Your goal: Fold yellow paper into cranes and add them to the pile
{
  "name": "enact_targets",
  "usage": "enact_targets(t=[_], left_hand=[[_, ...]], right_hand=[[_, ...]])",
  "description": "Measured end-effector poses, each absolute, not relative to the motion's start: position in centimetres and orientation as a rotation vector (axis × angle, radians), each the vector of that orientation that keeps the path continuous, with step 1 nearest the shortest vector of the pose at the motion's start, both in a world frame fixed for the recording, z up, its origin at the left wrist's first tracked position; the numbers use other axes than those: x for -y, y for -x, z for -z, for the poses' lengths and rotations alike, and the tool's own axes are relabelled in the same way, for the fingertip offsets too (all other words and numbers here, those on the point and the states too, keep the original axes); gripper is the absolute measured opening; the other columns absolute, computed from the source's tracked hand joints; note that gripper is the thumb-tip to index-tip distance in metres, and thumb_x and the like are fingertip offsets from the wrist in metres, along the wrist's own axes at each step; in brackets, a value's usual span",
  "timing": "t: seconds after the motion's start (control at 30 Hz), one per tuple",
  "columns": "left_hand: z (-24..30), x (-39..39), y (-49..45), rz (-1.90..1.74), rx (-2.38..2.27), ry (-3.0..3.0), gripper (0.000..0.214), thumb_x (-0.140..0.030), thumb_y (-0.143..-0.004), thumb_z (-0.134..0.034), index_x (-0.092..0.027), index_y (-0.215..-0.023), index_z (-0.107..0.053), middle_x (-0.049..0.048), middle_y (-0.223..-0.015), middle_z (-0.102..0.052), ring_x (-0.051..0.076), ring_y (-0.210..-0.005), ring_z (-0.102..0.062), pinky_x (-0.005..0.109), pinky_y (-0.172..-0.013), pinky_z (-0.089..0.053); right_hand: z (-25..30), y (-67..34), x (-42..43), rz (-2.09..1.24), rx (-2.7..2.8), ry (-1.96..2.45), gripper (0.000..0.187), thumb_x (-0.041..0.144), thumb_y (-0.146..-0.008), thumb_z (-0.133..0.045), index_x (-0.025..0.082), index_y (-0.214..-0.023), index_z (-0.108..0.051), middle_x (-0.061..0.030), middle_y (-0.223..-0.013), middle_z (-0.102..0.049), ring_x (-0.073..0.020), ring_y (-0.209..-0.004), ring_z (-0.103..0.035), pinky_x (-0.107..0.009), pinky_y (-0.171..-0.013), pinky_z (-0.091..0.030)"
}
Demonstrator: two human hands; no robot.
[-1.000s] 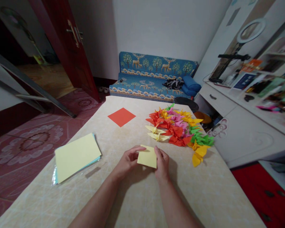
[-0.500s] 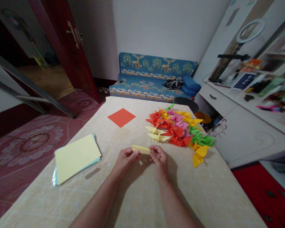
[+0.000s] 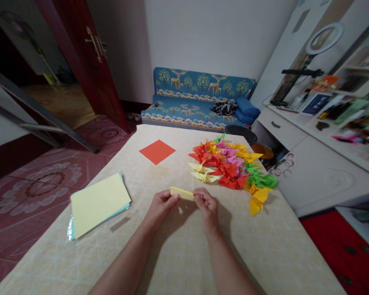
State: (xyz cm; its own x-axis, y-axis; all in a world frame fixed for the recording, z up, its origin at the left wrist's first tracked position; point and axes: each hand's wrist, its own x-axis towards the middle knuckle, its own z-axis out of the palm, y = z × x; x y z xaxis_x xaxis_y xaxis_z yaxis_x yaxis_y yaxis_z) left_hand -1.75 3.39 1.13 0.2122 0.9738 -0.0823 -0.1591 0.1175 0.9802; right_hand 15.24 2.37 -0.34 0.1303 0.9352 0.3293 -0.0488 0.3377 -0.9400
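Note:
Between my two hands is a small folded piece of yellow paper, held a little above the table. My left hand pinches its left end between thumb and fingers. At the right end, my right hand grips the paper the same way. Just beyond my right hand lie two pale yellow paper cranes. They sit at the near left of a cluster of red, pink, orange and green paper cranes. A flat red paper square lies farther off on the table, left of the cranes.
A stack of pale yellow and blue paper sheets in a clear sleeve rests on the table at left. Behind the table stands a blue patterned sofa. A cluttered white desk is at right, a red door at left.
Both hands stay on the folded yellow paper, which has tilted slightly and shifted a little to the left. Everything else on the table looks the same.

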Motion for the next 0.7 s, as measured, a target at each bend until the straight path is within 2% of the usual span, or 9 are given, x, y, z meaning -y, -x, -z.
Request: enact_targets(t=[0.17, 0.37, 0.53, 0.6, 0.7], left_hand=[[-1.34, -3.35, 1.65, -1.017, -0.950, -1.158, 0.033, -0.043, -0.074, -0.070, -0.011, -0.067, -0.066, 0.0005, -0.055, -0.056, 0.007, -0.048, -0.043, 0.020, -0.048, -0.030], [-1.35, -3.39, 1.62, -0.981, -0.950, -1.191, 0.035, -0.043, -0.072, -0.071, -0.009, -0.076, -0.070, 0.0040, -0.060, -0.062, 0.010, -0.050, -0.048, 0.021, -0.050, -0.033], [-1.32, -3.36, 1.79, -0.984, -0.956, -1.245, 0.037, -0.046, -0.077, -0.067, -0.009, -0.075, -0.068, 0.0033, -0.060, -0.060, 0.010, -0.053, -0.049, 0.021, -0.052, -0.033], [-1.37, -3.33, 1.89, -1.042, -0.951, -1.269, 0.039, -0.048, -0.081, -0.061, -0.010, -0.083, -0.069, 0.0019, -0.059, -0.058, 0.010, -0.055, -0.050, 0.021, -0.053, -0.033], [-1.38, -3.33, 2.03, -1.128, -0.949, -1.225, 0.047, -0.051, -0.086, -0.052, -0.015, -0.113, -0.061, 0.0021, -0.067, -0.060, 0.011, -0.057, -0.052, 0.021, -0.051, -0.033]], right_hand=[[0.52, -15.47, -2.40, -0.921, 1.242, 0.924, 0.015, 0.031, -0.083, -0.060, 0.019, -0.079, -0.068, -0.0023, -0.083, -0.057, -0.0175, -0.081, -0.053, -0.026, -0.069, -0.039], [0.69, -15.48, -2.38, -1.030, 1.151, 0.883, 0.018, 0.029, -0.084, -0.056, 0.019, -0.069, -0.061, -0.0006, -0.075, -0.052, -0.0156, -0.073, -0.048, -0.025, -0.065, -0.036], [0.58, -15.45, -2.40, -1.040, 1.145, 0.918, 0.020, 0.028, -0.082, -0.059, 0.018, -0.064, -0.056, 0.0005, -0.071, -0.050, -0.0139, -0.069, -0.045, -0.024, -0.062, -0.034], [0.61, -15.39, -2.46, -1.014, 1.139, 0.971, 0.021, 0.029, -0.081, -0.060, 0.018, -0.064, -0.056, 0.0013, -0.069, -0.048, -0.0125, -0.066, -0.044, -0.023, -0.060, -0.034], [0.95, -15.18, -2.51, -0.996, 1.059, 1.048, 0.022, 0.034, -0.084, -0.059, 0.018, -0.070, -0.059, 0.0033, -0.061, -0.046, -0.0107, -0.058, -0.042, -0.022, -0.054, -0.032]])
